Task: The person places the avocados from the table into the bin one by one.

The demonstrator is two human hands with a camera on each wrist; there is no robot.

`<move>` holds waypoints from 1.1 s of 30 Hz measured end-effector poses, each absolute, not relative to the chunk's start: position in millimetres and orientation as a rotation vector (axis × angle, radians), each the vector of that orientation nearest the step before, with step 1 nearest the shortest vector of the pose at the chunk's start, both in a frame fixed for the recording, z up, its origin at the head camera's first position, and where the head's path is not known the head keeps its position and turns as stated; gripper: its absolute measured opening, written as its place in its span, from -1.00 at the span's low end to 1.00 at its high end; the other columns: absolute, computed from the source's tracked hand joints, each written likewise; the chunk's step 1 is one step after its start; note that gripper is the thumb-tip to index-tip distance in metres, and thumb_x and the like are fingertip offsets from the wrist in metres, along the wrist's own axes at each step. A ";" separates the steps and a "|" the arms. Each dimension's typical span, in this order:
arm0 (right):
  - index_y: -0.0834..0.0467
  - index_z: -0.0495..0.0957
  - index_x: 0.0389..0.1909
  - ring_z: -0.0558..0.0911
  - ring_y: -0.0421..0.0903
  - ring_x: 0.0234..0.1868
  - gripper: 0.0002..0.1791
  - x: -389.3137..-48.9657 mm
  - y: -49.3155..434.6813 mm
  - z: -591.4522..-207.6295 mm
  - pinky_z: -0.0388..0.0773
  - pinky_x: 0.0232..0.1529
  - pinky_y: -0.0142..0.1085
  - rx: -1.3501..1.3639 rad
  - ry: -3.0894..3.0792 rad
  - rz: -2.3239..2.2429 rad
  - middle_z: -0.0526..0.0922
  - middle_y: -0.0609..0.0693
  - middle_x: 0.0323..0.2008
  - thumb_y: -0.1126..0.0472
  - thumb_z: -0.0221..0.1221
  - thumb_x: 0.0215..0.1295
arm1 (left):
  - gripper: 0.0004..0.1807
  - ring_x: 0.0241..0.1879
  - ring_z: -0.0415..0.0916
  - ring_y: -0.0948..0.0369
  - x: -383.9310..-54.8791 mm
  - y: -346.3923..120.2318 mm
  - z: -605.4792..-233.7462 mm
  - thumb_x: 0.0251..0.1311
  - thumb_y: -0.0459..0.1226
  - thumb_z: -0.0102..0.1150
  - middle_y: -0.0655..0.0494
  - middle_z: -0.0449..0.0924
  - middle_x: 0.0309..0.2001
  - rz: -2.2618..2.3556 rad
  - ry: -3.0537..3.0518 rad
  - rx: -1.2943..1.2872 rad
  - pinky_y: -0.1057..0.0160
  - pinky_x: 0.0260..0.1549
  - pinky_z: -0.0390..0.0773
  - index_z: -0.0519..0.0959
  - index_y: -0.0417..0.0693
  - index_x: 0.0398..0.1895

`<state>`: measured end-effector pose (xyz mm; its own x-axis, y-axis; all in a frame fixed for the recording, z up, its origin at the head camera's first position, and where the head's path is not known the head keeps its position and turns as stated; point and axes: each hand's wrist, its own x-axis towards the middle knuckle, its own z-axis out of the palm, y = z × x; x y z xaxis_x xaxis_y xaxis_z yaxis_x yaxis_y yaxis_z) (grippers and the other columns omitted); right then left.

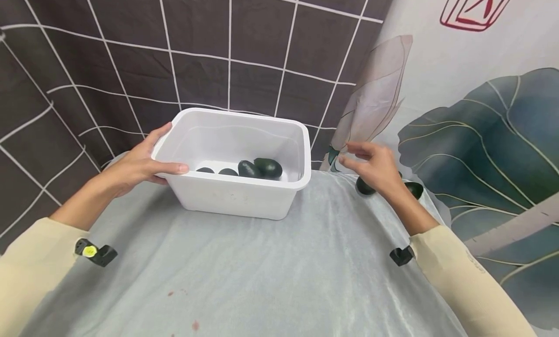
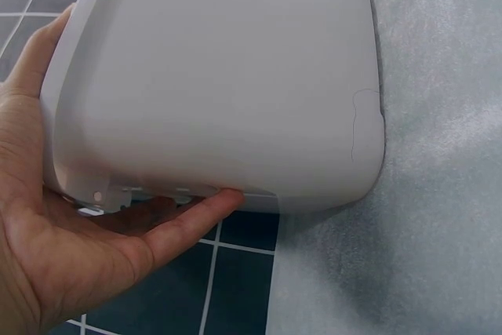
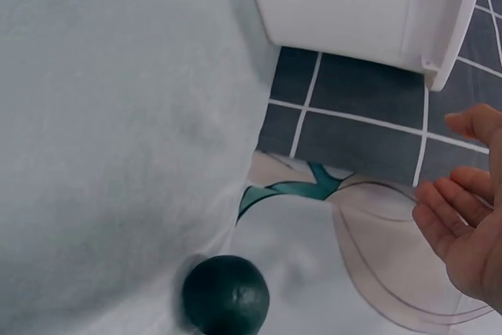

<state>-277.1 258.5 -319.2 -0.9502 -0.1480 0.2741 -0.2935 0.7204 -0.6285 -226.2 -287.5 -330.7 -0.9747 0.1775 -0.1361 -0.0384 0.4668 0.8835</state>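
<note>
A white plastic tub (image 1: 236,196) stands on the cloth-covered table, with several dark green avocados (image 1: 268,168) lying on its floor. My left hand (image 1: 135,164) grips the tub's left end, thumb along the front rim. In the left wrist view, fingers of the left hand (image 2: 102,249) reach under the rim against the end wall. To the right of the tub, my right hand (image 1: 373,164) is in the air, fingers loosely bent, holding nothing. Behind and below it are dark green avocados (image 1: 364,187) on the table's right side; one avocado (image 3: 226,296) shows in the right wrist view.
Grey-blue cloth (image 1: 262,269) covers the table, with a few reddish spots near the front. A dark wall hanging with white grid lines (image 1: 262,41) rises behind the tub. At the right hangs a pale fabric printed with large leaves (image 1: 480,128).
</note>
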 end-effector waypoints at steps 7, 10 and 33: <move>0.22 0.69 0.44 0.74 0.33 0.39 -0.35 -277.3 269.4 -325.5 0.66 0.39 0.23 0.311 -2.741 1.021 0.80 0.27 0.32 -0.03 0.49 0.48 | 0.40 0.62 0.23 -0.26 -227.2 -287.5 -329.3 0.40 -0.15 0.51 -0.31 -0.06 0.82 1.528 2.509 0.115 -0.41 0.22 0.70 -0.43 0.35 0.91; 0.24 0.69 0.43 0.74 0.33 0.39 -0.37 -276.7 273.0 -327.1 0.53 0.53 0.22 0.295 -2.732 1.022 0.80 0.27 0.31 -0.02 0.48 0.48 | 0.40 0.63 0.21 -0.27 -227.6 -287.5 -329.2 0.40 -0.15 0.51 -0.33 -0.07 0.82 1.522 2.515 0.115 -0.45 0.23 0.68 -0.44 0.35 0.91; 0.19 0.70 0.43 0.78 0.32 0.32 -0.38 -261.4 305.2 -349.7 0.43 -0.15 -0.76 0.196 -2.752 0.936 0.81 0.27 0.30 -0.07 0.46 0.52 | 0.39 0.62 0.22 -0.26 -226.5 -287.9 -331.5 0.41 -0.13 0.50 -0.33 -0.04 0.81 1.516 2.511 0.113 -0.48 0.25 0.66 -0.45 0.36 0.91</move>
<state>-261.4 305.2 -349.7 -0.9651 -0.0527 0.2564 -0.1981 0.7872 -0.5840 -226.5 -287.9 -331.5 -0.9758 0.1710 -0.1360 -0.0408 0.4690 0.8822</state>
